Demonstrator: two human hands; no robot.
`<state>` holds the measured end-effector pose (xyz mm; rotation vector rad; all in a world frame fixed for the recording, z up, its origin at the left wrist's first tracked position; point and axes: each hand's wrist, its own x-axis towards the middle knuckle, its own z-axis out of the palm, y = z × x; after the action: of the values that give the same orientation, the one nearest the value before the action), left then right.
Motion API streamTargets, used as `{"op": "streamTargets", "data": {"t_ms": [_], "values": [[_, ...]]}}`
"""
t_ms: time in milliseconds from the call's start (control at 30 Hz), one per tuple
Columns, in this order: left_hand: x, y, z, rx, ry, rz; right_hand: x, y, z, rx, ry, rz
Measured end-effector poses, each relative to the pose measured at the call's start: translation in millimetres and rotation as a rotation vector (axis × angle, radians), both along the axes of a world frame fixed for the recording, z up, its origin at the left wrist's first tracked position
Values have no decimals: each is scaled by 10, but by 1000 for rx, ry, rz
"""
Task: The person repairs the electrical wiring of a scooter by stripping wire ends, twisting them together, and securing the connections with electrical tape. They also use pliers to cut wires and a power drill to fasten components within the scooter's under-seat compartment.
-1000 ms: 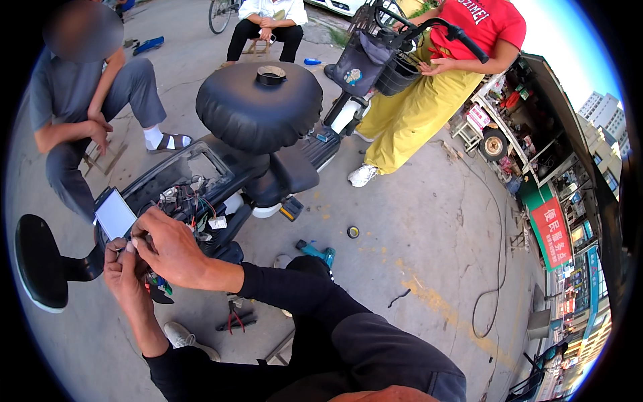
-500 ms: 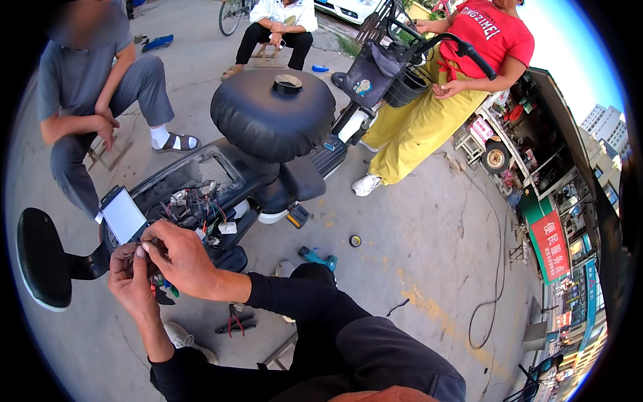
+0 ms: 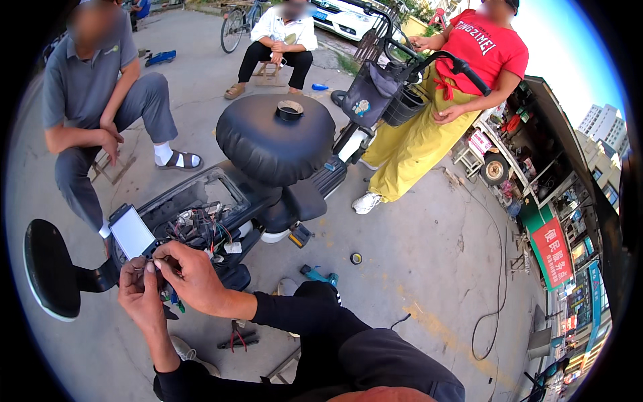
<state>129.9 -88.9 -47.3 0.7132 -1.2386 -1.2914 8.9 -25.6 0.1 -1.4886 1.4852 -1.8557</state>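
My left hand [image 3: 142, 296] and my right hand [image 3: 195, 276] meet over the rear end of an electric scooter, fingertips pinched close together. Whatever lies between those fingertips is too small to make out. Just beyond them stands a white rectangular plate in a dark frame [image 3: 132, 233]. To the right of it, the scooter's opened body holds a tangle of wires and connectors [image 3: 201, 229], one with a white plug [image 3: 232, 248]. Under my right hand a few green and blue connectors [image 3: 175, 303] show in part. Above the open body sits the black, puffy seat [image 3: 275, 144].
A black padded backrest [image 3: 50, 269] juts out at left. On the ground lie red-handled pliers [image 3: 237, 338], a teal power tool [image 3: 319, 275], a tape roll [image 3: 356, 258] and a long cable [image 3: 504, 281]. Two people sit beyond the scooter; another stands by its handlebar [image 3: 462, 67].
The view has shifted slightly, so the scene sits a little lower. My hands stay together, fingers still pinched, with a small shift in the fingertips.
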Motion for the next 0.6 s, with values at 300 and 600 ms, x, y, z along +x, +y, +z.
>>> {"op": "streamTargets", "data": {"t_ms": [300,600], "values": [[-64,136,366,151,71,-90,-138,-103,33,246,-188,103],[66,155,277,186,71,-94,-50,-70,54,309,-145,139]]}}
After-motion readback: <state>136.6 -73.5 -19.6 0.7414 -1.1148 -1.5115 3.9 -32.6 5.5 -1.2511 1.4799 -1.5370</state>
